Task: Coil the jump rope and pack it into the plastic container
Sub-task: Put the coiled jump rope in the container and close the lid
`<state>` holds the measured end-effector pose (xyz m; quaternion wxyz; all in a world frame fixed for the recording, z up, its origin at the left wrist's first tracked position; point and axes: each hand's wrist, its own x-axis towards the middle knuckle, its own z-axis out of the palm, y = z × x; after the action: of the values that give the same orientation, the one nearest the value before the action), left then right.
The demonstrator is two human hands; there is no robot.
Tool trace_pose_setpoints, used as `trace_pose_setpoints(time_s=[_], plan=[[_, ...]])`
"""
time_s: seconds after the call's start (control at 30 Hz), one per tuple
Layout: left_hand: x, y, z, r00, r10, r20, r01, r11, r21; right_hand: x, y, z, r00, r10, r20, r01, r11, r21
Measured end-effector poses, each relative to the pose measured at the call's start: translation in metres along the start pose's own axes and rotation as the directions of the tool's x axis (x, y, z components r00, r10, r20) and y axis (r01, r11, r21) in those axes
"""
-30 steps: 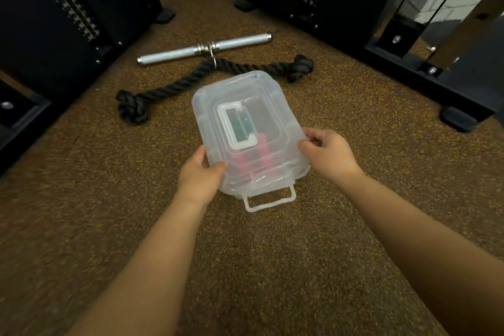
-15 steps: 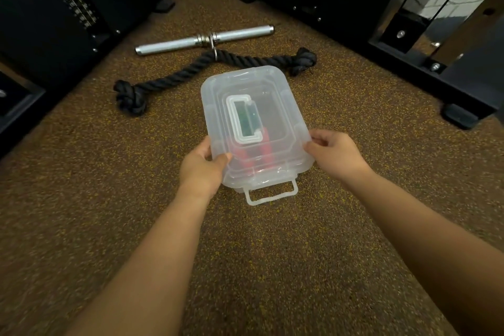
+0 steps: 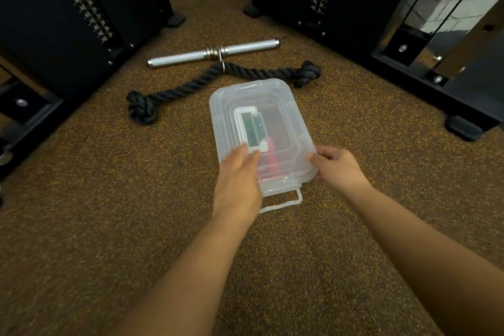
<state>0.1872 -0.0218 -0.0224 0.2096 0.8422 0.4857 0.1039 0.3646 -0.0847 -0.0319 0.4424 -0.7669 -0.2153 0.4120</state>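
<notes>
A clear plastic container (image 3: pixel 283 106) with its lid on rests on the brown speckled floor. Through the lid I make out red handles of the jump rope (image 3: pixel 271 157) and something green under the lid's handle recess. A clip latch sticks out at the near end. My left hand (image 3: pixel 238 180) lies flat on the near left part of the lid, fingers stretched out and together. My right hand (image 3: pixel 336 168) grips the container's near right corner with thumb and fingers.
A thick black knotted rope (image 3: pixel 207 80) hooked to a short steel bar (image 3: pixel 212 52) lies just beyond the container. Black weight-stack machines (image 3: pixel 68 22) stand at left and right (image 3: pixel 341 0), with frame feet (image 3: pixel 463 128) at far right.
The container has moved away from me and down onto the floor. My left hand has let go of the left edge and now lies flat on top of the lid.
</notes>
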Motion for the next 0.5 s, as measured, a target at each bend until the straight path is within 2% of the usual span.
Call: trace_pose_setpoints(time_s=[0.07,0.13,0.2,0.33,0.4,0.5], plan=[[-0.006,-0.005,0.012,0.992,0.08,0.1,-0.083,0.996,0.035,-0.001,0.003,0.001,1.0,-0.011,-0.005,0.011,1.0,0.004],[-0.008,-0.012,0.018,0.984,0.09,0.152,-0.103,0.992,0.079,-0.003,0.007,0.004,0.999,-0.018,-0.031,0.019,0.999,0.037],[-0.009,-0.013,0.019,0.977,0.093,0.191,-0.121,0.983,0.136,-0.008,0.01,0.008,0.998,0.037,-0.048,-0.033,0.996,0.084],[-0.008,-0.01,0.02,0.972,0.06,0.227,-0.119,0.96,0.255,-0.016,0.023,0.017,0.952,0.273,0.142,-0.295,0.94,0.172],[-0.008,-0.008,0.02,0.976,0.053,0.213,-0.112,0.956,0.272,-0.02,0.024,0.02,0.929,0.292,0.229,-0.341,0.916,0.214],[-0.006,-0.004,0.017,0.982,0.063,0.18,-0.108,0.963,0.249,-0.023,0.022,0.02,0.935,0.273,0.228,-0.332,0.899,0.286]])
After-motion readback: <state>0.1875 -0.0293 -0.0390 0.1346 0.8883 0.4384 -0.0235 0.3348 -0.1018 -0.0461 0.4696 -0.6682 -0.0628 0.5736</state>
